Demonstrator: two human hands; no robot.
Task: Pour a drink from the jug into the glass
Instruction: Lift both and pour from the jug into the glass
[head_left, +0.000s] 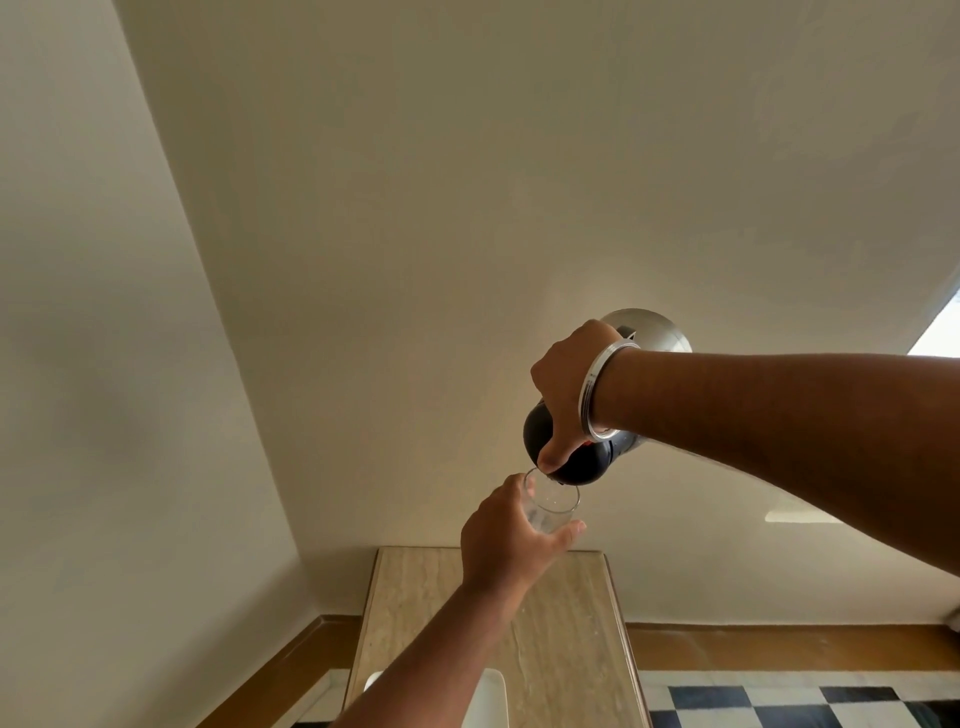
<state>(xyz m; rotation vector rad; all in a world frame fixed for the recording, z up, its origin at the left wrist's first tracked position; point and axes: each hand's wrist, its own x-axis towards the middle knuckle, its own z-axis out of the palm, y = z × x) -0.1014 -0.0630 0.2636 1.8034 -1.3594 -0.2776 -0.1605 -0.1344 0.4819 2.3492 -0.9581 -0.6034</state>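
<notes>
My right hand grips a steel jug with a black lid; the jug is tipped so its black top points down at the rim of the glass. My thumb presses on the lid. The clear glass is held up in the air by my left hand, fingers wrapped round its lower part, directly under the jug's spout. A little clear liquid seems to be in the glass. A metal bangle circles my right wrist.
A narrow beige marble-top table stands below against the white wall. A white object lies at its near end, partly hidden by my left forearm. Black-and-white checkered floor tiles and a brown skirting run to the right.
</notes>
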